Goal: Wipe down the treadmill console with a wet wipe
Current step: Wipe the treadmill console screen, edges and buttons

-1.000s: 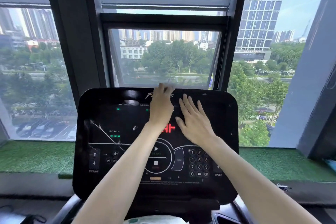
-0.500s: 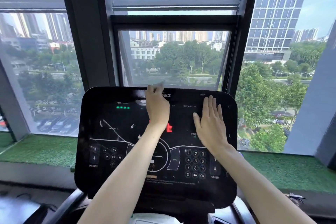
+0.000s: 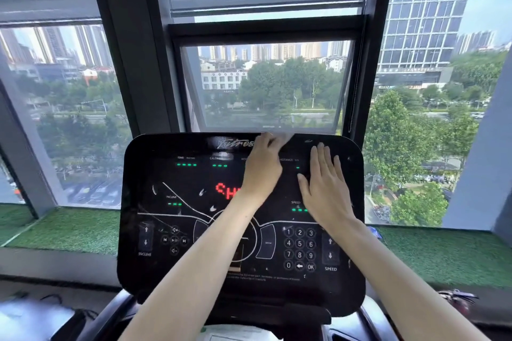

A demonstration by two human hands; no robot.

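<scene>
Both hands on the treadmill console (image 3: 166,230), upper right area. Left hand (image 3: 261,171) is at the console's top edge, fingers curled over a blurred pale wet wipe (image 3: 282,138) that pokes out past my fingertips beside the logo; can't tell how firmly it's pinched. Right hand (image 3: 325,191) lies flat just right of the left, fingers (image 3: 321,155) straight and nearly together, above the number keypad (image 3: 299,249).

Wipe (image 3: 279,138) blurred under left fingers (image 3: 264,144)
</scene>
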